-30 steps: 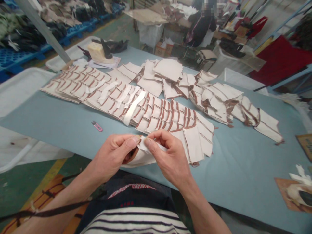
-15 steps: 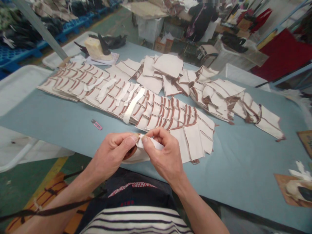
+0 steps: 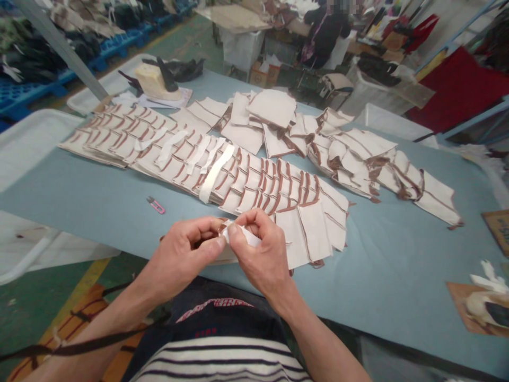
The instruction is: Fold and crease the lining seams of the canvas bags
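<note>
The cream fabric piece (image 3: 242,237) is held up just over the near edge of the desk (image 3: 99,201), close to the person's body. The left hand (image 3: 185,257) and the right hand (image 3: 262,257) meet at one edge of it. The fingers (image 3: 212,245) of both hands are closed in a tight thumb-and-forefinger pinch, tips nearly touching. So fine a grip probably serves to work a thin edge or layer, though the hands hide most of the piece.

Just beyond the hands lies a long row of overlapped fabric pieces (image 3: 278,185) with brown trim, each laid partly over the next so that its trimmed edge shows. A few white strips (image 3: 217,171) rest across the row. Pink thread snips (image 3: 156,205) lie on the desk to the left, near the left hand.

Farther back is a looser heap of cream pieces (image 3: 274,109). A white tray (image 3: 27,140) stands off the desk's left end, and another person (image 3: 326,34) works well apart at the far side.
</note>
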Tool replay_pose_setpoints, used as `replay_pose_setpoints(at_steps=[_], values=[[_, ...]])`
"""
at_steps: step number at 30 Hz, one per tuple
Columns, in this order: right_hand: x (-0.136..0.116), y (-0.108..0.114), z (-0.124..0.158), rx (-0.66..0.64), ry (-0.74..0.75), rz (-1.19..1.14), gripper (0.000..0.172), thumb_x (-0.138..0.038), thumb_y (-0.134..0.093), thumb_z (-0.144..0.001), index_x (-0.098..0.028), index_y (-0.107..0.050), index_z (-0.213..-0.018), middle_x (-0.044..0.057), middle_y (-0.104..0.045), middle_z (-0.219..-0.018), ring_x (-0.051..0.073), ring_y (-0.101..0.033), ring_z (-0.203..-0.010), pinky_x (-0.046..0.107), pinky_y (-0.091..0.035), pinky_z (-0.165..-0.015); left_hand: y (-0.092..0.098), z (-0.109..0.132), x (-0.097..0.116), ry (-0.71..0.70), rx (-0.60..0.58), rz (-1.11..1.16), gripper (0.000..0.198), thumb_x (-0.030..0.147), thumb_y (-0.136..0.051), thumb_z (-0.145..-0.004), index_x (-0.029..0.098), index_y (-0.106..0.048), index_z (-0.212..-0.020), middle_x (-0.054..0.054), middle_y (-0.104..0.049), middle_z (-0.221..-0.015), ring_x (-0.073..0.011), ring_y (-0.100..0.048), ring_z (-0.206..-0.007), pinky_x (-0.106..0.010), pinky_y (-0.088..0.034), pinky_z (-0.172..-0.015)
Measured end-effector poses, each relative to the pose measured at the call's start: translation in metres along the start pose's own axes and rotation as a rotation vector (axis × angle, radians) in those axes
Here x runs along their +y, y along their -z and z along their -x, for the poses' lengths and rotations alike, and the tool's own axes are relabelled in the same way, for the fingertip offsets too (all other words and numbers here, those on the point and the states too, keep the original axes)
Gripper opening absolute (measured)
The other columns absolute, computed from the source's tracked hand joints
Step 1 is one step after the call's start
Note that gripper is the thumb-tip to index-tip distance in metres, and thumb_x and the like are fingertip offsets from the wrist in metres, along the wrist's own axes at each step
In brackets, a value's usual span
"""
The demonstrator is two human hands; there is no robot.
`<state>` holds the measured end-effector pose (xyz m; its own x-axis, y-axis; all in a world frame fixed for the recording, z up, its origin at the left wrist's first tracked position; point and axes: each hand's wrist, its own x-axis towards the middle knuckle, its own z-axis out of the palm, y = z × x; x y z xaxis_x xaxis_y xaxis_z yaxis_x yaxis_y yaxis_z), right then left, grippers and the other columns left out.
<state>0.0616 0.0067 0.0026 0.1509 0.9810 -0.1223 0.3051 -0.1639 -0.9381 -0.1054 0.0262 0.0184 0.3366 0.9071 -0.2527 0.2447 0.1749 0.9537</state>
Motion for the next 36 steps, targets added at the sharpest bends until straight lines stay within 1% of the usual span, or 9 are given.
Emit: replay_pose_setpoints(at_steps=[3, 8, 12, 18, 23, 26, 29, 32, 36], values=[[0.002, 0.000, 0.000, -0.010, 0.019, -0.020, 0.022, -0.048, -0.063, -0.083, -0.026, -0.058, -0.079, -0.008, -0.051, -0.051, 0.013, -0.044, -0.045, 0.028, -0.032, -0.051, -0.003, 0.000, 0.003, -0.007, 0.017, -0.025, 0.025, 0.040, -0.069, -0.082, 0.017, -0.077, -0.087, -0.006, -0.082, -0.080, -0.0249, -0.075, -0.081, -0.029, -0.058, -0.074], [0.007, 0.001, 0.000, -0.042, 0.031, -0.038, 0.024, -0.048, -0.066, -0.083, -0.025, -0.061, -0.080, -0.008, -0.053, -0.052, 0.012, -0.045, -0.045, 0.027, -0.031, -0.051, -0.005, 0.001, 0.005, -0.031, 0.063, -0.128, 0.027, 0.038, -0.061, -0.083, 0.016, -0.078, -0.080, -0.004, -0.079, -0.073, -0.0198, -0.067, -0.068, -0.025, -0.052, -0.063], [0.009, 0.001, 0.000, -0.046, 0.040, -0.045, 0.024, -0.048, -0.065, -0.083, -0.025, -0.060, -0.080, -0.007, -0.055, -0.053, 0.012, -0.046, -0.046, 0.027, -0.033, -0.052, -0.008, 0.002, 0.005, -0.047, 0.069, -0.124, 0.027, 0.037, -0.060, -0.083, 0.016, -0.077, -0.078, -0.002, -0.078, -0.072, -0.0188, -0.066, -0.066, -0.024, -0.052, -0.062], [0.009, 0.004, 0.000, -0.063, 0.068, -0.037, 0.022, -0.047, -0.065, -0.084, -0.025, -0.060, -0.082, -0.008, -0.051, -0.052, 0.013, -0.044, -0.047, 0.027, -0.032, -0.053, -0.013, 0.006, 0.008, -0.151, 0.146, -0.183, 0.023, 0.031, -0.057, -0.084, 0.018, -0.075, -0.077, 0.000, -0.076, -0.069, -0.0182, -0.067, -0.063, -0.024, -0.052, -0.061], [0.009, 0.006, 0.000, -0.138, 0.014, -0.092, 0.021, -0.046, -0.063, -0.081, -0.025, -0.059, -0.080, -0.010, -0.046, -0.052, 0.013, -0.041, -0.050, 0.026, -0.031, -0.053, -0.017, 0.010, 0.005, -0.203, 0.176, -0.293, 0.024, 0.027, -0.055, -0.086, 0.018, -0.076, -0.078, -0.001, -0.079, -0.074, -0.0185, -0.070, -0.065, -0.025, -0.051, -0.061], [0.010, 0.006, -0.004, -0.241, -0.045, -0.183, 0.019, -0.044, -0.059, -0.078, -0.026, -0.053, -0.077, -0.010, -0.044, -0.054, 0.013, -0.039, -0.052, 0.025, -0.030, -0.052, -0.022, 0.011, -0.002, -0.282, 0.247, -0.400, 0.025, 0.023, -0.053, -0.087, 0.018, -0.076, -0.080, -0.002, -0.079, -0.076, -0.0184, -0.070, -0.068, -0.026, -0.050, -0.066], [0.013, 0.007, -0.010, -0.381, -0.072, -0.269, 0.019, -0.044, -0.056, -0.077, -0.026, -0.050, -0.077, -0.008, -0.047, -0.060, 0.013, -0.041, -0.057, 0.024, -0.033, -0.052, -0.027, 0.011, -0.007, -0.346, 0.311, -0.498, 0.025, 0.020, -0.051, -0.086, 0.017, -0.075, -0.079, -0.002, -0.076, -0.074, -0.0188, -0.069, -0.068, -0.028, -0.049, -0.069], [0.015, 0.009, -0.014, -0.482, -0.030, -0.285, 0.021, -0.045, -0.055, -0.077, -0.026, -0.047, -0.075, -0.007, -0.044, -0.063, 0.013, -0.040, -0.059, 0.024, -0.034, -0.053, -0.024, 0.010, -0.005, -0.298, 0.211, -0.447, 0.025, 0.021, -0.049, -0.085, 0.018, -0.070, -0.072, 0.000, -0.071, -0.068, -0.0167, -0.064, -0.063, -0.027, -0.046, -0.063], [0.014, 0.008, -0.014, -0.521, 0.049, -0.246, 0.020, -0.043, -0.054, -0.080, -0.027, -0.045, -0.074, -0.007, -0.042, -0.063, 0.014, -0.038, -0.061, 0.025, -0.032, -0.054, -0.010, 0.008, 0.002, -0.233, 0.074, -0.340, 0.024, 0.026, -0.048, -0.083, 0.020, -0.064, -0.066, 0.001, -0.067, -0.065, -0.0162, -0.060, -0.062, -0.026, -0.044, -0.059]])
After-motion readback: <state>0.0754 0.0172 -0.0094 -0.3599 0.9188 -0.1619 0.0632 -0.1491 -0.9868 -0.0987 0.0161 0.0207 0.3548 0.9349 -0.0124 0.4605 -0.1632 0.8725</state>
